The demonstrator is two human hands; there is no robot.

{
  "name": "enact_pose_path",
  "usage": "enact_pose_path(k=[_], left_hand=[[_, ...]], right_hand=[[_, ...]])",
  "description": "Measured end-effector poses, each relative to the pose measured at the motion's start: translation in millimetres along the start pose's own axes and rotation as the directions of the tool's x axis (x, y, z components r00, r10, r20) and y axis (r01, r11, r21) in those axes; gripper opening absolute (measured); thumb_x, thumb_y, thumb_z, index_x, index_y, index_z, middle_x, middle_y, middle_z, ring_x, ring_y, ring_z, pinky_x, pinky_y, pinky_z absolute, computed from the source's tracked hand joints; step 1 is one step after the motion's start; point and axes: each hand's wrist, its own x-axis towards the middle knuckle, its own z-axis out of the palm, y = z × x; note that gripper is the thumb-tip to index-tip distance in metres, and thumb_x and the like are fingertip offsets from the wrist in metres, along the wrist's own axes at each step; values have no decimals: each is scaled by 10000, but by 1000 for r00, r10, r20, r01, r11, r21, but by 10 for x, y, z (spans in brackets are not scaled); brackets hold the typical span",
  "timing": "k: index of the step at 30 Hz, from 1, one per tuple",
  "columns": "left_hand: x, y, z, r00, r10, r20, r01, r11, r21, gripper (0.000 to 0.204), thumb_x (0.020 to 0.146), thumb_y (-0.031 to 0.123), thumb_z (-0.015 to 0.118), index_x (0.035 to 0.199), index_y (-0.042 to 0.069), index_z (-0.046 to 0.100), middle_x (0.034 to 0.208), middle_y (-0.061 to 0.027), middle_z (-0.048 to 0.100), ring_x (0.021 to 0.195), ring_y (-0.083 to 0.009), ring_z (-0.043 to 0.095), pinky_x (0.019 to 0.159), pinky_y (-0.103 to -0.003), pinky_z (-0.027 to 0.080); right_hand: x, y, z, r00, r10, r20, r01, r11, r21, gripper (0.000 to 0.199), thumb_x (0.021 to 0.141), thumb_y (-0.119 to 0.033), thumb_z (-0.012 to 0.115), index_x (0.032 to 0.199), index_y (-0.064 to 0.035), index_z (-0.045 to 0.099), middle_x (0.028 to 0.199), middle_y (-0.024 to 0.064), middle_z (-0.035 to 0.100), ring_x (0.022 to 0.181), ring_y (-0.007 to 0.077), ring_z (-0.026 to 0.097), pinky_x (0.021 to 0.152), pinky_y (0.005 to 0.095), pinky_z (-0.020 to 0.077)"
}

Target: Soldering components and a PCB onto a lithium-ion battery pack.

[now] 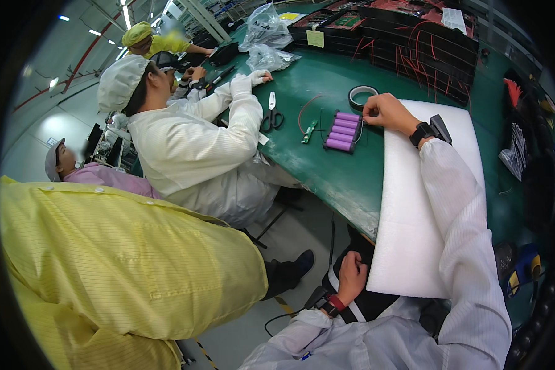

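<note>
A pack of several purple cylindrical battery cells in black end holders lies on the green table. My right hand is at its right end, thumb and fingers pinched together. A thin pale wire seems to run from those fingertips down along the pack's side; the exact grip is partly hidden. Close beyond the hand lies a roll of black tape. Left of the pack sits a small green circuit board with a red wire. My left hand rests on my lap, its fingers curled in and holding nothing visible.
A white foam sheet lies under my right forearm and overhangs the table's near edge. Black-handled scissors lie farther left. Black boxes with red wires stand at the back. A person in white sits left; another in yellow is close by.
</note>
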Motion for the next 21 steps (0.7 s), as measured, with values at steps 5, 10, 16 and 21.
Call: enact_pose_path(k=[5, 10, 16, 21], left_hand=[[10, 33, 21, 1000, 17, -1, -17, 1000, 2, 186, 829, -19, 599, 978, 21, 494, 815, -161, 526, 762, -350, 563, 675, -454, 454], [12, 21, 5, 1000, 20, -1, -20, 1000, 16, 185, 825, -24, 594, 972, 19, 490, 815, -165, 527, 768, -359, 563, 682, -460, 454], [11, 23, 9, 1000, 20, 4, -20, 1000, 16, 186, 826, -27, 592, 975, 14, 489, 823, -169, 528, 774, -359, 564, 686, -461, 454], [13, 21, 3, 1000, 16, 8, -16, 1000, 13, 186, 829, -28, 590, 979, 11, 489, 828, -170, 526, 770, -354, 562, 686, -456, 455]], right_hand=[[-21, 60, -23, 1000, 8, 4, -8, 999, -39, 169, 765, -200, 757, 783, -35, 730, 764, 102, 720, 734, 246, 696, 736, 338, 536], [-6, 52, -4, 999, 34, 14, -33, 999, -20, 177, 771, -204, 763, 792, -30, 744, 773, 114, 727, 755, 245, 708, 754, 340, 545], [3, 95, 1, 1000, 25, 12, -25, 1000, -9, 179, 765, -202, 772, 798, -27, 752, 765, 117, 728, 739, 248, 710, 731, 337, 548], [7, 59, 2, 998, 56, 16, -56, 998, 5, 174, 763, -198, 771, 784, -27, 749, 751, 113, 724, 725, 249, 707, 721, 334, 544]])
